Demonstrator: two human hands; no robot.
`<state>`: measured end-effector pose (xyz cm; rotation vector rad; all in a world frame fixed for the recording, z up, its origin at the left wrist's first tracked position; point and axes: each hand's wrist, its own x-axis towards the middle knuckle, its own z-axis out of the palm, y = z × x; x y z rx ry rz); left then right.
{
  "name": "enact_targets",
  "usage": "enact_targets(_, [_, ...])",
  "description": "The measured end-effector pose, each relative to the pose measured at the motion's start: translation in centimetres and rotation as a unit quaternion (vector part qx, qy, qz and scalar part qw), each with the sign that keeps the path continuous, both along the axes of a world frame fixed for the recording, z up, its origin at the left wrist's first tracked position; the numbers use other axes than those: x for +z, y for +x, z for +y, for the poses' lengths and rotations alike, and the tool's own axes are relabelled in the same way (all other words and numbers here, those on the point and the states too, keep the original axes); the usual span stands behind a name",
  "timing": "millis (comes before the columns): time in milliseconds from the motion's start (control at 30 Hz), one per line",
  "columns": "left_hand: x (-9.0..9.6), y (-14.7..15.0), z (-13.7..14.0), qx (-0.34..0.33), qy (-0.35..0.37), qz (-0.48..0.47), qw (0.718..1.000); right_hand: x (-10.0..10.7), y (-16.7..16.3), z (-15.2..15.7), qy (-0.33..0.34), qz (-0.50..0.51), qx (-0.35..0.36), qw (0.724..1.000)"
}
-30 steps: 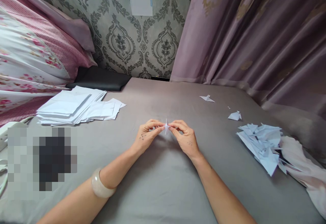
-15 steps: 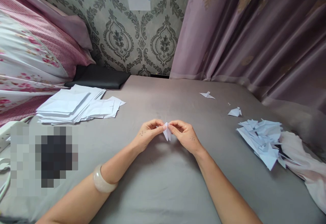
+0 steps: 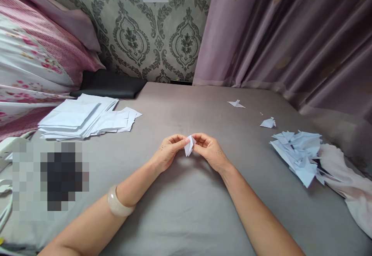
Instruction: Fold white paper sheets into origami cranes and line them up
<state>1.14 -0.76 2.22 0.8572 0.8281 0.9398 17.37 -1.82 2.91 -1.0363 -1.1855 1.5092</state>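
A small piece of folded white paper is held up between my two hands, its narrow points hanging down. My left hand, on the arm with the pale bangle, pinches its left side between thumb and fingers. From the other side my right hand grips the right edge, with its thumb and curled fingers close to the paper. Both hands are just above the grey sheet. The far side of the folds and some fingertips are hidden.
At left lie a stack of white paper and a black folded item. To the right are a heap of folded paper pieces, two single folded pieces, one a paper bird, and a pale cloth. Purple curtains hang behind.
The folded paper has turned a little and tilts more between my fingers, showing a broader face. Both hands keep their pinch. The whole view has shifted slightly.
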Motion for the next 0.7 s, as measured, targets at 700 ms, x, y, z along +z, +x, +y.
enact_targets(700, [-0.21,0.57,-0.21,0.082,0.075,0.031,0.993,0.21,-0.24,-0.19,0.027,-0.013,-0.006,1.000])
